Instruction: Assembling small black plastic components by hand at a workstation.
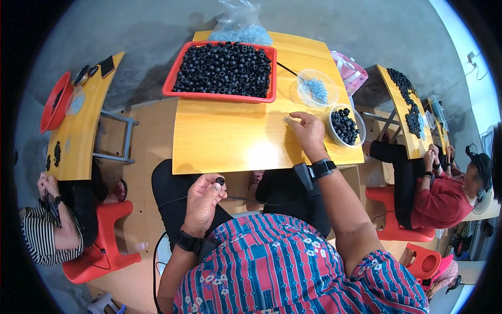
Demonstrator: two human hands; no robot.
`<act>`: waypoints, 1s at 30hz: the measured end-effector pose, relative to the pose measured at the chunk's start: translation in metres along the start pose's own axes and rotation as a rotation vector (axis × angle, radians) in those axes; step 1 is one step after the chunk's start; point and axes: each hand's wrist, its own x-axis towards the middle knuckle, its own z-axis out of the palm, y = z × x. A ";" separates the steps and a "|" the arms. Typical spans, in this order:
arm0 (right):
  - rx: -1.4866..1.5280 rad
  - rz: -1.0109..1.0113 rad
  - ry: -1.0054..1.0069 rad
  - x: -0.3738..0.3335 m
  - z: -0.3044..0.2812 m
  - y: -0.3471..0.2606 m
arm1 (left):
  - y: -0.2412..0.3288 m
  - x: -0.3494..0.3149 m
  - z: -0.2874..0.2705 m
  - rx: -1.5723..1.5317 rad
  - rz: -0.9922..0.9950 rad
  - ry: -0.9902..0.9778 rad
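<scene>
In front of my body, above my lap, my left hand (203,201) pinches a small round black part with a hole in it (220,181) between thumb and fingers. My right hand (308,133) is over the yellow table (225,141), its thumb and forefinger closing on a few tiny clear pieces (287,120) at the tabletop. Just right of that hand stands a clear round tub (361,128) of black parts. Beyond it a clear round dish (302,97) holds small pale-blue clear pieces. A red basket (219,98) heaped with black parts sits at the far left of the table.
Behind the basket lies a clear plastic bag (238,26) of pale-blue pieces. A pink bag (351,73) hangs by the table's right side. People work at yellow tables on both sides, seated on red stools (102,243). A dark cable (246,199) crosses my lap.
</scene>
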 end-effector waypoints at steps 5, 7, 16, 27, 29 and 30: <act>-0.113 -0.053 -0.133 -0.004 0.000 -0.013 | 0.000 0.000 -0.003 0.007 0.008 0.003; -0.054 -0.063 -0.143 -0.005 0.003 -0.009 | 0.001 0.001 0.000 0.009 0.016 0.031; 0.165 0.103 -0.112 -0.005 0.005 0.008 | 0.000 0.002 -0.001 -0.009 -0.002 0.032; 0.043 -0.159 -0.142 -0.012 0.011 0.004 | -0.002 0.000 -0.008 -0.009 -0.013 0.003; 0.209 0.025 -0.142 -0.011 0.010 0.004 | -0.003 0.000 -0.009 -0.005 -0.015 -0.004; 0.171 0.044 -0.134 -0.010 0.009 0.004 | -0.003 0.001 -0.009 -0.003 -0.015 0.000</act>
